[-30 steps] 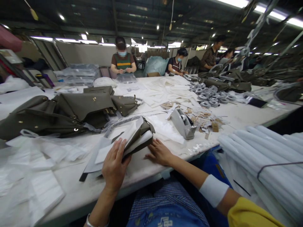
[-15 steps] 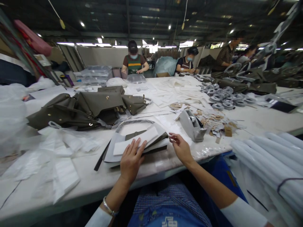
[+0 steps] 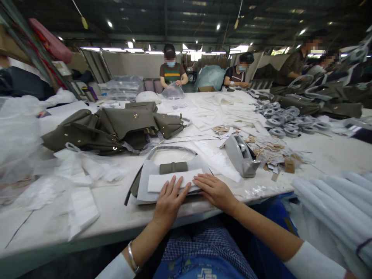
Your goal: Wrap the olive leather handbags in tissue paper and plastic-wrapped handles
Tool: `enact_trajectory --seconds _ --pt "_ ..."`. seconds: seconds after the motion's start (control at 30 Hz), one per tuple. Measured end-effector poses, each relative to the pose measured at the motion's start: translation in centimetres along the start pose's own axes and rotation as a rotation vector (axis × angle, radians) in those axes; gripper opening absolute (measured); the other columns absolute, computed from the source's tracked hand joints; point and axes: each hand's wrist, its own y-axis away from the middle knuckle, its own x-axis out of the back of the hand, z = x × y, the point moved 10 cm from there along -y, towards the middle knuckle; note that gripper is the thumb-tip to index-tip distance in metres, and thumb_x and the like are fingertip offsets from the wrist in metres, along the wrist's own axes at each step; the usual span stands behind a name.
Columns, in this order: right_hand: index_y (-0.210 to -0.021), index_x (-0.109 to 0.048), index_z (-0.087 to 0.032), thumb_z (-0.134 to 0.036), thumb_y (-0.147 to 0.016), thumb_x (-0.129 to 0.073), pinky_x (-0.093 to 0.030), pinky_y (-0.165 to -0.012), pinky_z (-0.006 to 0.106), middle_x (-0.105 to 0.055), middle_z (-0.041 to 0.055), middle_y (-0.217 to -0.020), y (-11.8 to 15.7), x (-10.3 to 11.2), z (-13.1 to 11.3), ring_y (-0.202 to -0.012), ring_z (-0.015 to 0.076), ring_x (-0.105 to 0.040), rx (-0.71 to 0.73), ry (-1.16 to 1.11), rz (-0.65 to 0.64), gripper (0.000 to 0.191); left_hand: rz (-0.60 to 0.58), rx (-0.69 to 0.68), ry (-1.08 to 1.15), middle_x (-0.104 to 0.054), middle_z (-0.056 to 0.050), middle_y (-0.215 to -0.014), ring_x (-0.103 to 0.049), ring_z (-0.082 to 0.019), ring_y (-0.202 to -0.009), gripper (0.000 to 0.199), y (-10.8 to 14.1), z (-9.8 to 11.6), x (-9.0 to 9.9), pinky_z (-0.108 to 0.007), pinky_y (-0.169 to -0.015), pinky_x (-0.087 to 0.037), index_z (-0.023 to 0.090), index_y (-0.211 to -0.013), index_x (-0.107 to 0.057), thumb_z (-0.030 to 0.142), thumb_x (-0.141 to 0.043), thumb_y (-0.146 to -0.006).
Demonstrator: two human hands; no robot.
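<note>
In front of me an olive bag (image 3: 134, 187) lies flat on the table, with its wrapped handle (image 3: 162, 148) arching away from me. Light grey sheet material (image 3: 144, 174) covers its upper side. A white folded strip (image 3: 157, 183) rests on that, below an olive rolled piece (image 3: 173, 167). My left hand (image 3: 171, 199) presses flat on the strip's lower edge with fingers spread. My right hand (image 3: 216, 190) lies flat at the strip's right end, fingers stretched out. Both hands are open. The bag's near edge is partly hidden under them.
A grey tape dispenser (image 3: 240, 157) stands right of the bag, beside a heap of brown tags (image 3: 269, 149). Olive bags (image 3: 116, 128) lie at the left, near white papers (image 3: 83, 209). Wrapped rolls (image 3: 328, 201) are at right. Across the table a co-worker (image 3: 173, 71) handles clear plastic.
My right hand has come left and down onto the bag's covering. The grey sheet's raised right side now lies flatter, and the olive rolled piece shows fully. My left hand stays on the strip.
</note>
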Motion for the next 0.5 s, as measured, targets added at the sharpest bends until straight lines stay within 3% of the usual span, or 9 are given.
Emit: enact_trajectory --seconds 0.17,0.27,0.33,0.4,0.5 --pt "-0.138 -0.056 -0.020 -0.021 -0.095 -0.054 -0.044 -0.110 0.045 -0.061 0.0090 -0.137 0.9 0.3 -0.6 -0.129 0.0246 -0.055 0.018 -0.009 0.083 0.042 -0.190 -0.053 0.021 -0.051 -0.014 -0.146 -0.042 -0.035 -0.139 0.041 -1.5 0.5 -0.8 -0.054 -0.109 -0.040 0.021 -0.136 -0.055 0.027 -0.054 -0.095" --pt "-0.128 -0.064 -0.020 -0.029 -0.094 -0.058 -0.049 -0.104 0.040 -0.067 0.0086 -0.128 -0.2 1.5 -0.3 -0.121 0.0244 -0.061 -0.031 -0.070 0.076 0.035 -0.217 -0.089 0.111 -0.045 -0.010 -0.152 -0.036 -0.030 -0.143 0.046 -1.7 0.8 -1.1 -0.053 -0.115 -0.033 0.017 -0.138 -0.051 0.036 -0.053 -0.096" --pt "-0.112 -0.072 -0.023 -0.035 -0.096 -0.056 -0.053 -0.094 0.034 -0.074 0.0055 -0.112 -2.1 2.0 1.1 -0.106 0.0211 -0.068 -0.110 -0.124 0.025 0.026 -0.185 -0.050 0.138 -0.045 -0.007 -0.152 -0.038 -0.027 -0.142 0.049 -1.5 0.6 -1.2 -0.053 -0.116 -0.032 0.019 -0.143 -0.046 0.036 -0.051 -0.097" --pt "-0.099 -0.075 -0.023 -0.036 -0.099 -0.050 -0.053 -0.087 0.028 -0.077 0.0031 -0.101 -4.8 2.0 3.4 -0.093 0.0176 -0.071 -0.231 -0.122 -0.044 0.028 -0.148 -0.002 0.142 -0.046 -0.006 -0.151 -0.041 -0.027 -0.140 0.053 -1.3 0.4 -1.3 -0.053 -0.115 -0.032 0.024 -0.148 -0.040 0.034 -0.051 -0.097" --pt "-0.109 -0.072 -0.022 -0.035 -0.100 -0.048 -0.048 -0.092 0.026 -0.074 0.0044 -0.112 -9.1 0.2 7.9 -0.102 0.0175 -0.068 -0.467 -0.002 -0.227 0.029 -0.112 0.018 0.141 -0.048 -0.006 -0.150 -0.043 -0.028 -0.138 0.055 -0.9 0.5 -1.4 -0.054 -0.114 -0.033 0.031 -0.149 -0.037 0.037 -0.053 -0.097"
